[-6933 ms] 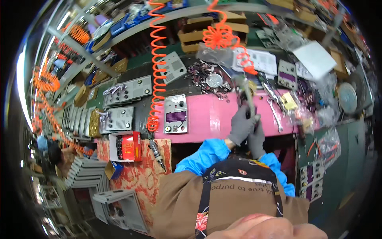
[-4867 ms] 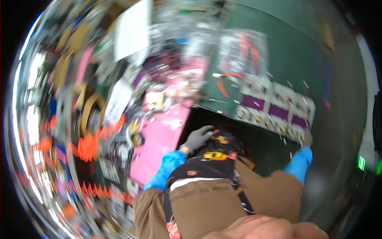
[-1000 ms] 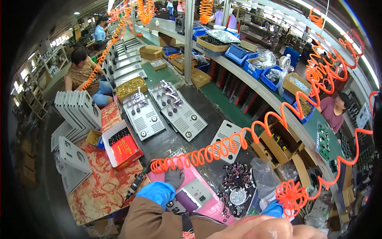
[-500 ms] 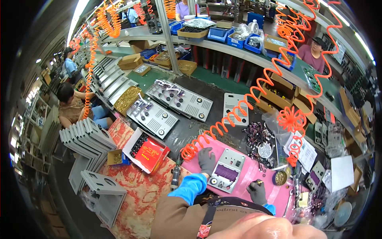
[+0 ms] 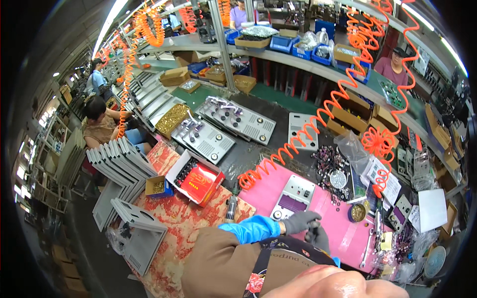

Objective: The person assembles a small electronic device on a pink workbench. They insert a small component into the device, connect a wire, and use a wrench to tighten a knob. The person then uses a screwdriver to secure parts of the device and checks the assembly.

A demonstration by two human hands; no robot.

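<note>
Grey panel [image 5: 294, 197]: flat on the pink mat [image 5: 343, 226], at its near-left part, just ahead of the person's chest. Left hand [image 5: 300, 221], grey-gloved, rests curled at the panel's near edge; right hand [image 5: 318, 237], also gloved, sits just beside it, fingers bunched as if pinching a small part, though what it holds I cannot tell. Step, by my reading: fitting small parts onto the panel. Next move calls for steady alignment over the panel. Brass bowl [image 5: 357, 212] stands near, to the right.

Bright strip lights glared at eleven and two o'clock; the fisheye bent edges, and the rim fell black.
</note>
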